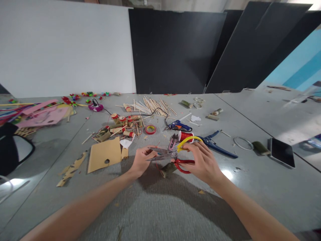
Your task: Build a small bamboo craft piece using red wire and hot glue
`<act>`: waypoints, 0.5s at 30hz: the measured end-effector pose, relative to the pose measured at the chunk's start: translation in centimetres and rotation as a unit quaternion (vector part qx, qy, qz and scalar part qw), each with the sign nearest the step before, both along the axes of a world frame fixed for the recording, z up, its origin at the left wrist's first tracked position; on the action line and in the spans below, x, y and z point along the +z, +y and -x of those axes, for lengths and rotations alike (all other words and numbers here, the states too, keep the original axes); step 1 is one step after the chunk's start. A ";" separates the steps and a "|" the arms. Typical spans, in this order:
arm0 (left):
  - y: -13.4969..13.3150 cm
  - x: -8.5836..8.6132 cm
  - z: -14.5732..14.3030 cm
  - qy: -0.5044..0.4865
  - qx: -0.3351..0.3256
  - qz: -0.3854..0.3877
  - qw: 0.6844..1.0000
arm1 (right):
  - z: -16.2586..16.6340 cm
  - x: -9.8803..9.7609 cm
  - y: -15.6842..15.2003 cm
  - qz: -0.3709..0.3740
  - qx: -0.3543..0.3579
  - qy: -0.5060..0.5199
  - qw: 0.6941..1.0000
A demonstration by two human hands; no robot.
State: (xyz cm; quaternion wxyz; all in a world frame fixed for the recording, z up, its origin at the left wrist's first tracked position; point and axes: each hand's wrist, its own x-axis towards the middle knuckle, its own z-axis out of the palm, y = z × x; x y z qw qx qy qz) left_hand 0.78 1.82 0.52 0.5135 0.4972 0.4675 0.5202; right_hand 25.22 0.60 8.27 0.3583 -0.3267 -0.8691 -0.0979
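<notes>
My right hand [204, 162] is closed round a pair of scissors [173, 155] with one yellow and one red handle loop; the blades point left. My left hand [142, 160] is pinched shut at the blade tips, holding something too small to make out, perhaps a thin red thread. A short greenish bamboo piece [167, 169] lies on the grey table [155, 207] just under the scissors. A spool of red thread [186, 136] stands right behind my right hand.
Blue pliers [218, 144], a blue glue gun [178, 126], a red tape roll [150, 129], wooden sticks [152, 105] and thread-wrapped bamboo pieces [122, 124] lie behind. Cardboard [104, 154] sits to the left, a phone [281, 152] to the right, pink paper [42, 115] far left.
</notes>
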 end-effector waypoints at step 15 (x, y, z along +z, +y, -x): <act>-0.2 0.7 0.0 0.053 0.003 -0.039 0.998 | 0.1 -1.1 1.5 0.086 -0.073 -0.024 0.993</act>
